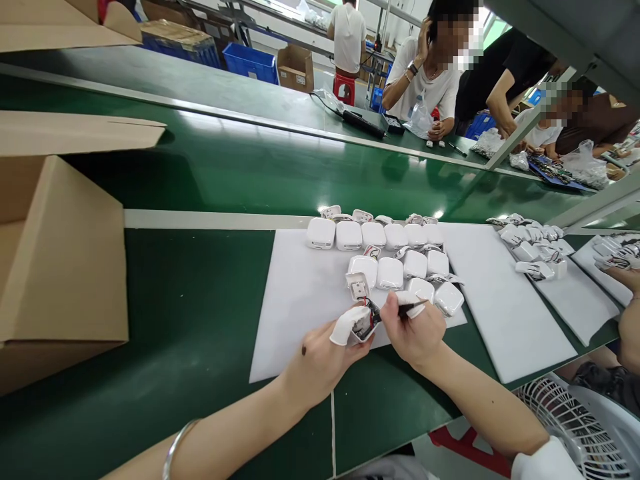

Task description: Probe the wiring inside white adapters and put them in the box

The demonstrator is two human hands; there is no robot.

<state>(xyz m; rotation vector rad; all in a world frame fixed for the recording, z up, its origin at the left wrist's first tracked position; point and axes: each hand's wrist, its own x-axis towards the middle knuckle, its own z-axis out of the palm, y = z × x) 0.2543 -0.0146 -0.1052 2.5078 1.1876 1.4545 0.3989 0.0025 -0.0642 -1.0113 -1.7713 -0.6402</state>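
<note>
My left hand (320,353), with a white finger cot on one finger, is wrapped round an opened small white plastic housing (364,331). Red and black wires and dark parts show inside it. A white piece with slots (358,287) stands just above the housing; whether it is joined by the wires is hard to tell. My right hand (417,333), also with white finger cots, grips a slim black tool (410,308) like tweezers, its working end at the opening of the housing. Just beyond my hands, several rounded white housings (390,273) lie in rows on a white sheet (290,300).
An open cardboard box (75,267) stands at the left on the green table (200,320). To the right, more white housings (535,243) lie on further white sheets (500,313) beside another person's arm (629,327). A white fan (575,420) sits below the edge. Co-workers sit across.
</note>
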